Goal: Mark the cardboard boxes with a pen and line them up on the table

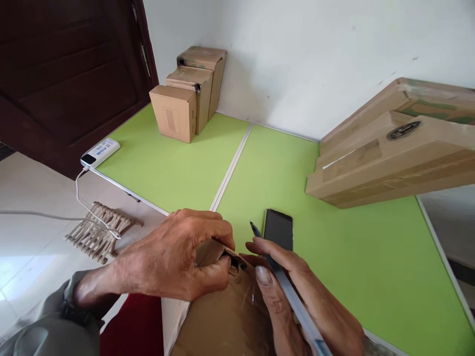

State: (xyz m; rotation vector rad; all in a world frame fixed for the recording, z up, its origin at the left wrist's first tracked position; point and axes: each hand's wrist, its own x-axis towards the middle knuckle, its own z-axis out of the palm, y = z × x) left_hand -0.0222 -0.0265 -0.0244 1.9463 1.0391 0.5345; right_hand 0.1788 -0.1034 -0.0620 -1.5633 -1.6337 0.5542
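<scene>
A brown cardboard box [226, 316] stands close in front of me at the bottom of the head view. Its top corner is torn into a ragged dark hole. My left hand [174, 252] is closed on that torn edge, the thumb at the opening and the fingers bent over the flap. Between the fingers of my right hand [315, 301] sits a pen [288, 291], its dark tip pointing up and away to the left. The right thumb and fingertips lie against the box beside the hole. The lower part of the box runs out of view.
A phone [279, 228] lies on the green table [163, 170] just beyond my right hand. Several cardboard boxes [172, 113] stand at the back left, and larger cartons [389, 158] at the right. A white device [102, 152] with a cable rests at the left corner above a wooden stool [100, 230].
</scene>
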